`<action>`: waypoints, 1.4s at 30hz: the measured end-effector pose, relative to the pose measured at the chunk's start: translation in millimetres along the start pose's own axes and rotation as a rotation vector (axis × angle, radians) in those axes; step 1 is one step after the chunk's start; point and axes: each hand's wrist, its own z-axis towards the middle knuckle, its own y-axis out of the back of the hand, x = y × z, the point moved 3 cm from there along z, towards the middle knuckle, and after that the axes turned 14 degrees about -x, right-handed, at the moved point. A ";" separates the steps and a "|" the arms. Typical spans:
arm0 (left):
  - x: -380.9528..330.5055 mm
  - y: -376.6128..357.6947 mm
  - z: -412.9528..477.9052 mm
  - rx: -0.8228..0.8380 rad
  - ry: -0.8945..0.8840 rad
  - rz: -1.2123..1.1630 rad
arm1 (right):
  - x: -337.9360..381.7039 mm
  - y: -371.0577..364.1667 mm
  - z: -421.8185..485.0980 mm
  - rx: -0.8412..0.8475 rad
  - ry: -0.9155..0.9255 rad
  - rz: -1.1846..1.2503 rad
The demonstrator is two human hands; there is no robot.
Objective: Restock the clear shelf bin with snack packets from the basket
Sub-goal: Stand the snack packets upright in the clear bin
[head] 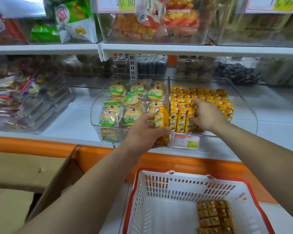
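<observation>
We see the left hand (pixel 142 130) near the middle of the view. Its grip is wrapped around a small stack of yellow packets (pixel 161 125). The stack stands upright. It is just outside the clear bin (pixel 243 105), close to the bin's front left corner.

The right hand (pixel 205 115) is at 3 o'clock from the left hand. It is inside the clear bin. Its grip is curled on the front row (pixel 179 120), a line of yellow packets that stand upright side by side. The fingers tuck in at the right end of that row. At 12 o'clock from the row, more flat packets (pixel 201 95) of the same yellow fill the back of the bin.

The basket (pixel 159 191) is low down, at 6 o'clock from the hands. It is white with a red rim. A few spare packets (pixel 213 217) lie flat on its floor, at the 5 o'clock side.

A biscuit bin (pixel 130 105) sits at 9 o'clock from the clear bin, and their walls touch. It holds round biscuits in packs with green labels. A price tag (pixel 186 141) hangs on the front of the clear bin, at 6 o'clock from the front row. An open cardboard box (pixel 24 174) is at 8 o'clock in the view. At 12 o'clock, a higher shelf (pixel 193 49) carries more bins of snacks.
</observation>
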 end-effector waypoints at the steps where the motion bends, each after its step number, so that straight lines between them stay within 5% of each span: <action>1: 0.4 -1.7 -0.1 0.004 -0.005 -0.001 | 0.7 2.2 -1.8 0.005 0.001 -0.007; 6: 2.7 -12.4 -1.7 0.018 -0.026 0.015 | -0.5 46.8 -13.3 -0.058 0.049 -0.005; 13: -1.5 -44.1 -18.0 0.048 -0.055 0.053 | -3.6 83.4 -79.8 0.141 -0.219 0.847; 17: 2.0 -62.7 -27.6 0.121 -0.126 0.084 | 7.2 81.7 -99.8 0.289 -0.276 1.049; 22: -2.9 -67.8 -34.0 0.095 -0.155 0.102 | 3.0 89.9 -103.9 0.246 -0.230 0.978; 29: -1.0 -65.7 -27.2 -0.018 -0.037 0.020 | -1.0 83.8 -118.9 0.465 -0.174 0.879; 34: -1.9 -70.4 -23.6 0.016 -0.069 0.033 | 3.0 87.9 -110.0 0.258 -0.284 1.034; 38: -6.6 -73.3 -21.6 0.020 -0.141 0.078 | 6.6 92.6 -99.2 0.198 -0.192 0.990; 42: -17.1 -59.1 -8.4 -0.113 -0.338 0.245 | -9.3 105.8 -68.1 -0.002 -0.179 0.929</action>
